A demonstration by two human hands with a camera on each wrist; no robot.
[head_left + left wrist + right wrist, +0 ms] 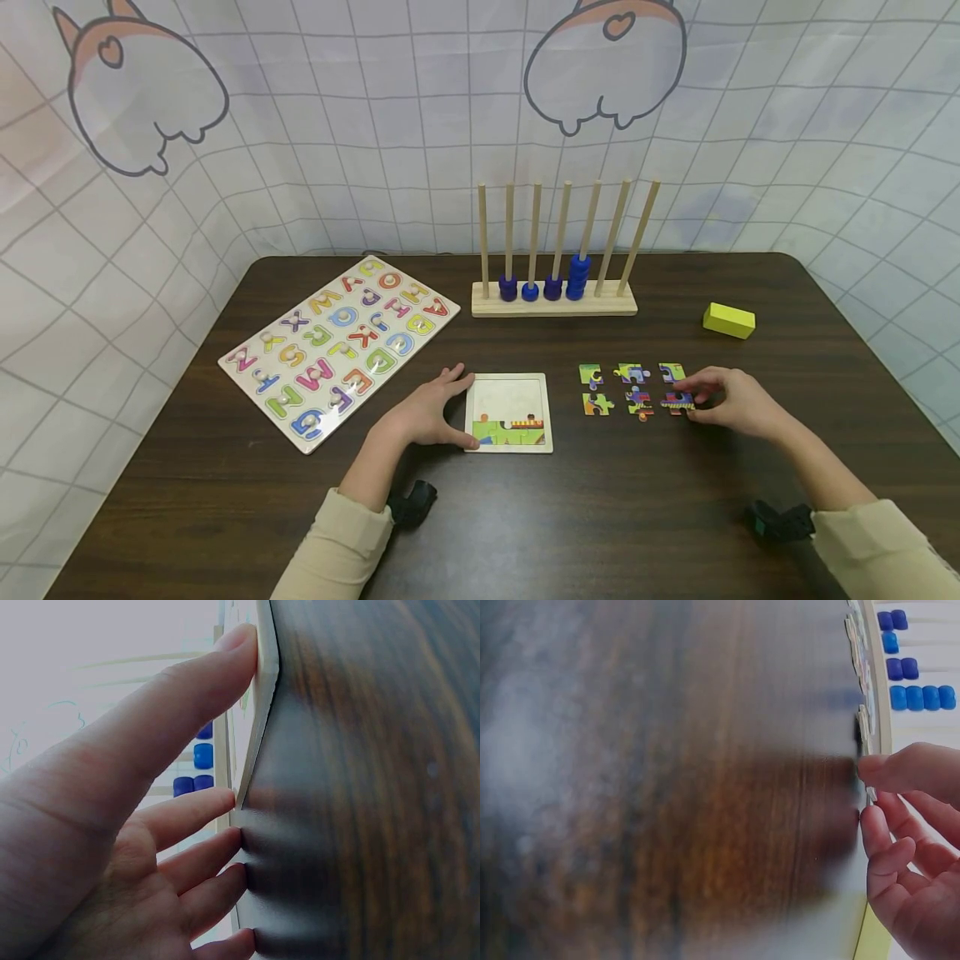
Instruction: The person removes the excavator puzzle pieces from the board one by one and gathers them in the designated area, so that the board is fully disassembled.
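Note:
My left hand spreads its straight fingers at the left side of a square puzzle board. Its thumb touches the lower left corner, the index finger the upper left. Picture pieces fill the board's bottom strip; bare pale wood shows above. At the right, my right hand pinches a colourful jigsaw piece between thumb and fingers, low at the table. That piece is mostly hidden by the fingers in the right wrist view. Several other jigsaw pieces lie beside it in two rows.
An alphabet peg board lies at the left. Behind the puzzle stands a wooden bead rack with upright rods and blue and purple beads. A yellow block sits at the back right. White patterned cloth hangs behind the dark table.

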